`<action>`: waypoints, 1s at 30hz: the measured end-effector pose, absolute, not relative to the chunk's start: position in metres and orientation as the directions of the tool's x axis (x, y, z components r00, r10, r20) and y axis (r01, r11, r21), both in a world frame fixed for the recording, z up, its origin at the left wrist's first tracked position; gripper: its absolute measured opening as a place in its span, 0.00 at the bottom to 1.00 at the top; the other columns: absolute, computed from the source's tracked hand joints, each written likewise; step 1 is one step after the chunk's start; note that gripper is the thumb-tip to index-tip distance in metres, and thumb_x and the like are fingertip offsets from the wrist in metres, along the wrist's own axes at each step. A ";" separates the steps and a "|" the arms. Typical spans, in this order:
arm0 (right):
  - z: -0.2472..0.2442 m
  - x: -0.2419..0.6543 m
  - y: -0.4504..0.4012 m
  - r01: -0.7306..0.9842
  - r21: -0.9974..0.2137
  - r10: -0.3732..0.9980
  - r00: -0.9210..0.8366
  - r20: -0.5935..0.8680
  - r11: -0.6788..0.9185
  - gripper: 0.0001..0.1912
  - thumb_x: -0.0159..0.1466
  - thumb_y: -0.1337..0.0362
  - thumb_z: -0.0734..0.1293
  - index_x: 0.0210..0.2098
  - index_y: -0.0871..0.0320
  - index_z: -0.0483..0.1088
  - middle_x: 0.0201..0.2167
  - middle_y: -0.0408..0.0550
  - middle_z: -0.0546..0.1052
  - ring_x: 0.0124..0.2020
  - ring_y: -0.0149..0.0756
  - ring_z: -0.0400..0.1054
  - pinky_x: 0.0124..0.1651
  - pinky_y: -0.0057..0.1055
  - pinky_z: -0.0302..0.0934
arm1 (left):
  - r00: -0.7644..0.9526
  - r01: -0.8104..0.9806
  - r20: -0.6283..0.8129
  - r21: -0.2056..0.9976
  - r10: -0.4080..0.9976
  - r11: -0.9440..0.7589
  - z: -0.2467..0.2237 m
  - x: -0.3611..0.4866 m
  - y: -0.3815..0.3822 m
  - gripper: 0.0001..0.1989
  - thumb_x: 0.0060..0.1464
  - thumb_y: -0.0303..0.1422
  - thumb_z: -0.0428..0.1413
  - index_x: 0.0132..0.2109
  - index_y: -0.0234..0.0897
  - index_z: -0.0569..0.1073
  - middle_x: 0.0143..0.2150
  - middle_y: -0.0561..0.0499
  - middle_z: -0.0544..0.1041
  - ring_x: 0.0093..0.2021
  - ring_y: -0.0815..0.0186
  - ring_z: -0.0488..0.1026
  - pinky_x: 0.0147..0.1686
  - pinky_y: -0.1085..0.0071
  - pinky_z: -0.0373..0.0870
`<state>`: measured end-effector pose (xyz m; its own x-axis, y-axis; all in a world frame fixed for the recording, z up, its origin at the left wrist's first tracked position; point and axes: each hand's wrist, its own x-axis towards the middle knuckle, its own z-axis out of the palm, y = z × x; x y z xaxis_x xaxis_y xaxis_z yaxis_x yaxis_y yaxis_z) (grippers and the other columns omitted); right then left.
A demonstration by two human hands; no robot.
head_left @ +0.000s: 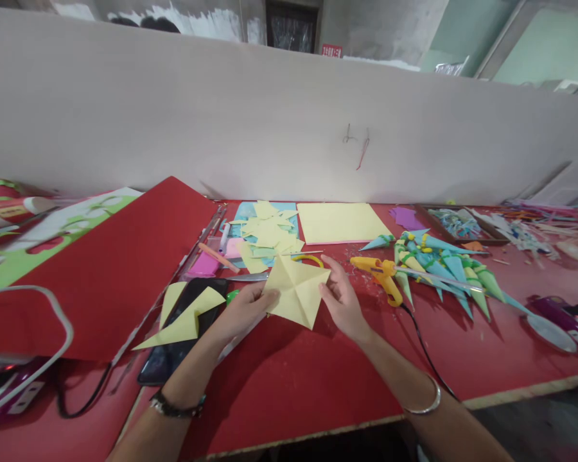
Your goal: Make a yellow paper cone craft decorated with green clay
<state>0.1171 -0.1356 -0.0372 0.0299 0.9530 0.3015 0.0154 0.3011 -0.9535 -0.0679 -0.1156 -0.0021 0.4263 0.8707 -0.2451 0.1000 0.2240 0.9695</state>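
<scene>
A square of pale yellow paper [296, 292] with crossing creases is held up above the red table between both hands. My left hand [250, 308] pinches its left corner, thumb on top. At the right corner, my right hand [341, 298] grips it the same way. Just behind the paper lie scissors with a yellow handle [313, 259], partly hidden. Beyond them is a heap of cut yellow paper pieces [270, 231] on blue sheets. Left of my left hand, folded yellow paper pieces [187, 321] rest on a black phone [158, 366].
A yellow glue gun [383, 276] lies right of my right hand, its cord [426, 350] running to the table edge. Beside it are several blue and green paper cones [443, 263]. A yellow paper stack [341, 221] lies at the back, large red sheets [106, 276] at left.
</scene>
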 end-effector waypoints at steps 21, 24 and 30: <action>-0.036 0.119 -0.133 0.100 -0.980 0.985 0.010 0.173 0.171 0.11 0.57 0.58 0.61 0.23 0.57 0.62 0.19 0.40 0.65 0.23 0.29 0.60 0.29 0.27 0.56 | 0.202 -0.001 -0.035 0.999 0.979 0.036 -0.017 -0.061 -0.111 0.15 0.40 0.43 0.57 0.30 0.34 0.70 0.22 0.55 0.69 0.22 0.73 0.62 0.26 0.75 0.62; -0.037 0.118 -0.134 0.091 -0.983 0.988 -0.025 0.155 0.157 0.10 0.56 0.58 0.62 0.23 0.57 0.63 0.18 0.39 0.65 0.21 0.28 0.59 0.27 0.26 0.55 | 0.145 0.051 -0.024 0.999 0.989 0.017 -0.027 -0.054 -0.113 0.14 0.40 0.41 0.59 0.25 0.33 0.69 0.21 0.55 0.69 0.21 0.72 0.62 0.22 0.76 0.58; -0.035 0.117 -0.135 -0.002 -0.993 0.993 0.007 0.119 0.119 0.09 0.53 0.59 0.65 0.30 0.56 0.63 0.22 0.39 0.67 0.23 0.27 0.61 0.27 0.25 0.57 | 0.126 0.064 -0.045 0.997 0.991 0.038 -0.032 -0.051 -0.113 0.16 0.40 0.41 0.59 0.19 0.33 0.67 0.17 0.54 0.68 0.20 0.72 0.62 0.22 0.76 0.59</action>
<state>0.1166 -0.1351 -0.0353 0.0071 0.9929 0.1187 -0.0018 0.1187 -0.9929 -0.0512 -0.1132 -0.0322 0.1264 0.9909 -0.0454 0.0642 0.0375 0.9972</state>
